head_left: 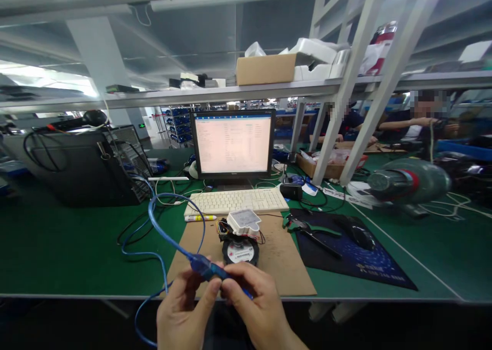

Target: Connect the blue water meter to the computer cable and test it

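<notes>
Both hands meet low in the middle, over the front edge of a brown cardboard sheet (280, 258). My left hand (184, 311) and my right hand (253, 304) pinch the translucent blue plug (207, 268) of a blue cable (161, 227), which loops up and away to the left. Just beyond my fingers on the cardboard lies a round black meter (240, 250) with a white lidded module (244, 221) propped on it, small wires showing at its side.
A white keyboard (236, 201) and lit monitor (232, 144) stand behind the cardboard. To the right lie green-handled pliers (307, 229) and a black mouse (357, 233) on a dark mat. A black case (77, 165) sits left. People work at the far right.
</notes>
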`<state>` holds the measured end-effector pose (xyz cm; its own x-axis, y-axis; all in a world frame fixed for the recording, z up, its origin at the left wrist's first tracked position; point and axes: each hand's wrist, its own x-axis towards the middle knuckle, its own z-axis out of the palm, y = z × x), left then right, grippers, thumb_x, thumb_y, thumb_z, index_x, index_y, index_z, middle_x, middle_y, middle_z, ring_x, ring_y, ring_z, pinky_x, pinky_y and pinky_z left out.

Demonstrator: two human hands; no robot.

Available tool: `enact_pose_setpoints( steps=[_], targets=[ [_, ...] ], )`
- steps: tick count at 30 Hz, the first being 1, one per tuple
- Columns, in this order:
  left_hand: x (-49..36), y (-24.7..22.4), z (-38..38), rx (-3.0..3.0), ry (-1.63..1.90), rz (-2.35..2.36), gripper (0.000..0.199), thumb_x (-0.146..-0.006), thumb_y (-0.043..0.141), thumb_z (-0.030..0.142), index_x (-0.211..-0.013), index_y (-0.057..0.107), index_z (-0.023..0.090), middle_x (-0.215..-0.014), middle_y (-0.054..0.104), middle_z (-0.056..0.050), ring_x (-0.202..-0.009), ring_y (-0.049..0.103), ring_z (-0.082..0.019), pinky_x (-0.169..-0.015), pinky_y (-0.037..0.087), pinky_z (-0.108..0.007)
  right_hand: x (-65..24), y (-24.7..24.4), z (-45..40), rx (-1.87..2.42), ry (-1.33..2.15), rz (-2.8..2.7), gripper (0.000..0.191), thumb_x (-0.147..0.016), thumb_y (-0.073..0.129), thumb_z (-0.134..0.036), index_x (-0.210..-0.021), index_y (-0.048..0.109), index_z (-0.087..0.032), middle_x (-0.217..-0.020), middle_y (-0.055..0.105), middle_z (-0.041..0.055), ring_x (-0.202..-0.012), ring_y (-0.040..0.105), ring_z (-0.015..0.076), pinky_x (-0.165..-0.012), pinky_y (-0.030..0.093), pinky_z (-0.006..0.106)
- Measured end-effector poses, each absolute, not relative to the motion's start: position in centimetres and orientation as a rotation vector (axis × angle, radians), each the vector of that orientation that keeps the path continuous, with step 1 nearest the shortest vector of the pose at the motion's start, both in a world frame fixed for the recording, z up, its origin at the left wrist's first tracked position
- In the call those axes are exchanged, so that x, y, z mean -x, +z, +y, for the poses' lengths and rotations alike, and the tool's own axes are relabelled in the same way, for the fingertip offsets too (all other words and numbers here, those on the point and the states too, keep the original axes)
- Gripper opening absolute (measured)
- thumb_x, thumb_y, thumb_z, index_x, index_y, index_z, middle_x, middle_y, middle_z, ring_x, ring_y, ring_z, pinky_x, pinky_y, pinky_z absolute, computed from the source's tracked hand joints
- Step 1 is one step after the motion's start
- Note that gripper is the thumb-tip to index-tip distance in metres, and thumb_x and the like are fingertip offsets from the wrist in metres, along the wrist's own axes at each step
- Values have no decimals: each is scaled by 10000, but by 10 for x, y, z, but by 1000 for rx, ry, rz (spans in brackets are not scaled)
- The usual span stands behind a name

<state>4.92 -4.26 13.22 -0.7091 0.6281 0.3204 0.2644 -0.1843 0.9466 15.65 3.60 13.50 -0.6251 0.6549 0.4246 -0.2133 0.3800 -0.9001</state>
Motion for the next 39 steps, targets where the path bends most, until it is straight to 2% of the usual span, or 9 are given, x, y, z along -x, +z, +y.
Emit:
enact_pose_setpoints(
  steps=[3,5,7,9,11,13,20,30,39],
  targets=[
    [-38,144,-35,-976,2069,1817,314,-617,736,328,-895,640,217,-831,754,1,-767,708,-163,-716,597,-202,-168,143,64,304,1099,-1998,225,-864,517,-316,-1022,630,-204,-935,658,58,-873,601,180,-769,478,298],
    [-28,160,-28,-980,2129,1822,341,-638,723,319,-954,639,222,-849,753,16,-762,704,-128,-719,582,-159,-175,149,96,375,836,-2060,332,-823,577,-336,-1138,578,-231,-1121,604,79,-1080,521,228,-931,418,392],
    [-18,177,-17,-1014,2129,1797,416,-653,714,301,-1047,605,225,-887,747,18,-801,695,-107,-746,569,-144,-177,150,133,441,799,-2099,588,-736,667,-389,-1270,468,-245,-1319,467,85,-1248,376,256,-1058,283,469],
    [-10,190,-2,-1067,2106,1730,525,-646,722,279,-1135,537,226,-870,744,16,-794,692,-106,-727,574,-159,-172,145,162,484,994,-2160,829,-627,744,-413,-1342,375,-210,-1419,342,105,-1321,270,271,-1100,197,484],
    [-5,195,15,-1124,2062,1655,558,-645,721,261,-1156,502,212,-838,739,9,-779,687,-110,-716,575,-187,-162,138,178,546,1252,-2168,888,-586,759,-408,-1342,370,-153,-1409,352,142,-1298,317,285,-1093,213,485],
    [-2,195,31,-1188,2013,1616,532,-647,713,249,-1135,509,193,-841,724,-2,-780,676,-111,-723,567,-209,-152,132,179,607,1364,-2127,830,-576,755,-386,-1295,432,-124,-1342,438,157,-1222,419,293,-1057,281,483],
    [9,171,64,-1301,1837,1737,516,-671,687,279,-1144,506,178,-781,662,-2,-742,634,-123,-712,518,-260,-134,134,142,592,882,-2165,760,-542,787,-403,-1187,493,-125,-1181,513,141,-1118,468,276,-974,383,432],
    [17,157,70,-1278,1706,1786,560,-664,681,274,-1183,515,145,-763,613,6,-671,601,-97,-650,502,-226,-135,127,143,539,839,-2217,771,-560,782,-428,-1199,472,-127,-1209,512,135,-1134,463,271,-987,379,430],
    [14,149,64,-1324,1726,1792,530,-696,669,293,-1191,508,196,-796,639,3,-727,635,-115,-679,526,-233,-136,130,143,532,852,-2211,752,-563,778,-432,-1193,483,-145,-1188,525,115,-1112,480,254,-971,396,400]
  ],
)
